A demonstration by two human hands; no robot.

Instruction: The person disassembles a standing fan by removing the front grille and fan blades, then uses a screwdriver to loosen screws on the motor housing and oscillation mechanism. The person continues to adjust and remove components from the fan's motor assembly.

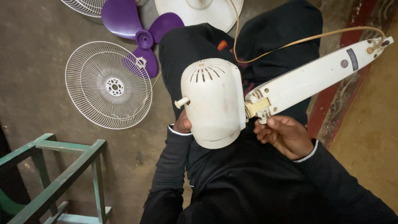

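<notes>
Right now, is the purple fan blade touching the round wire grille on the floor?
Touching, as far as the head view shows: one lobe of the purple blade overlaps the grille's upper right rim, with no gap visible.

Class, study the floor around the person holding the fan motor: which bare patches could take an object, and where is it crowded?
Bare floor lies between the white grille and green frame, and right of the red strip. Crowded up top: purple blade, round base.

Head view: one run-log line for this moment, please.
left hand: behind fan motor housing | right hand: at neck joint | floor: grille, purple blade
</notes>
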